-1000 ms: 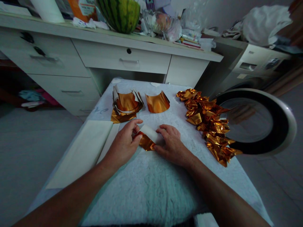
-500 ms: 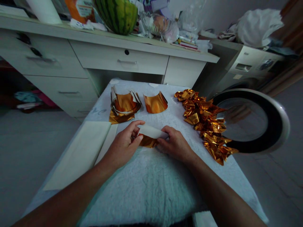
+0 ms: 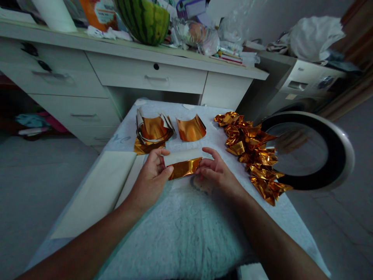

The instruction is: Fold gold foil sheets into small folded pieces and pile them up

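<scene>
A sheet of gold foil paper (image 3: 184, 168) with a white back is partly folded over, its shiny strip facing me and its white part (image 3: 183, 155) behind. My left hand (image 3: 153, 173) pinches its left end, thumb on the gold strip. At the right end, my right hand (image 3: 217, 171) has its fingers loosely apart, index finger raised; the fingertips are at or touching the paper's edge. Beyond my hands lie a curled gold foil sheet (image 3: 191, 129) and a stack of curled gold sheets (image 3: 153, 130). Folded, crumpled gold foil pieces (image 3: 247, 149) form a pile to the right.
White paper sheets (image 3: 96, 194) lie along the left of the cloth-covered table (image 3: 180, 233). An open washing machine door (image 3: 340, 151) stands close to the right edge. Behind is a white drawer desk (image 3: 151, 74) with a cut watermelon (image 3: 145, 21) and plastic bags on top.
The gold strip now shows wider and flatter, tilted up at the right. My right hand has loosened from the paper and spread its fingers; my left hand has shifted slightly left.
</scene>
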### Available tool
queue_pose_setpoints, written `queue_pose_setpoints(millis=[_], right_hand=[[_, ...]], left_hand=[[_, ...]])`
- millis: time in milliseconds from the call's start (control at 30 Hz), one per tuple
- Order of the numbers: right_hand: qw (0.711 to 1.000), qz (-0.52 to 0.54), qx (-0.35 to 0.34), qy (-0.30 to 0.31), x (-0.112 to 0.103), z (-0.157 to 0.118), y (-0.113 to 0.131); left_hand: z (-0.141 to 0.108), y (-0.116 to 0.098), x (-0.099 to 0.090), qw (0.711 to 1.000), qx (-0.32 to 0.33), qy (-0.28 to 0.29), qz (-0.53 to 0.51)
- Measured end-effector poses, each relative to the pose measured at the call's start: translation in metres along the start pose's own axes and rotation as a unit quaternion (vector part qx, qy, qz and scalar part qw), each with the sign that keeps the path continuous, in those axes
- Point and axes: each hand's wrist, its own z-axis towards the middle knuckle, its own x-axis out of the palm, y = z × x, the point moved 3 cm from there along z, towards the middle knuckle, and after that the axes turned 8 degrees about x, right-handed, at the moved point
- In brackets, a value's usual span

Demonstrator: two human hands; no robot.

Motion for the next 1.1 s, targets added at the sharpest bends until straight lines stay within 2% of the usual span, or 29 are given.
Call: queue_pose_setpoints(millis=[100,233,367,433,533,667,767,867,967,1100], right_hand=[[1.000,0.023,-0.009,-0.001,0.000,0.004,-0.002],[0.999,0.016,-0.028,-0.035,-0.006,0.010,-0.006],[0.998,0.004,-0.027,-0.065,-0.012,0.012,-0.007],[0.998,-0.003,-0.030,-0.061,-0.013,0.011,-0.006],[0.998,-0.013,-0.034,-0.050,-0.013,0.010,-0.005],[0.998,-0.022,-0.028,-0.043,-0.014,0.010,-0.006],[0.998,-0.036,-0.028,-0.035,-0.013,0.011,-0.007],[0.996,-0.089,-0.019,-0.022,-0.011,0.010,-0.009],[0.973,-0.223,-0.037,-0.040,-0.009,0.007,-0.007],[0.896,-0.426,-0.086,-0.090,-0.006,0.001,-0.001]], left_hand=[[-0.004,0.000,0.005,0.999,0.003,0.034,0.011],[-0.010,0.000,0.007,0.996,0.025,0.082,0.025],[-0.013,-0.003,0.004,0.981,0.080,0.126,0.123],[-0.012,-0.005,0.002,0.962,0.137,0.128,0.197],[-0.013,-0.008,0.001,0.916,0.241,0.103,0.303],[-0.017,-0.011,0.005,0.849,0.321,0.101,0.407],[-0.020,-0.013,0.007,0.817,0.367,0.112,0.430],[-0.020,-0.014,0.009,0.800,0.395,0.156,0.423],[-0.021,-0.010,0.014,0.789,0.387,0.228,0.418],[-0.025,-0.003,0.018,0.783,0.340,0.297,0.427]])
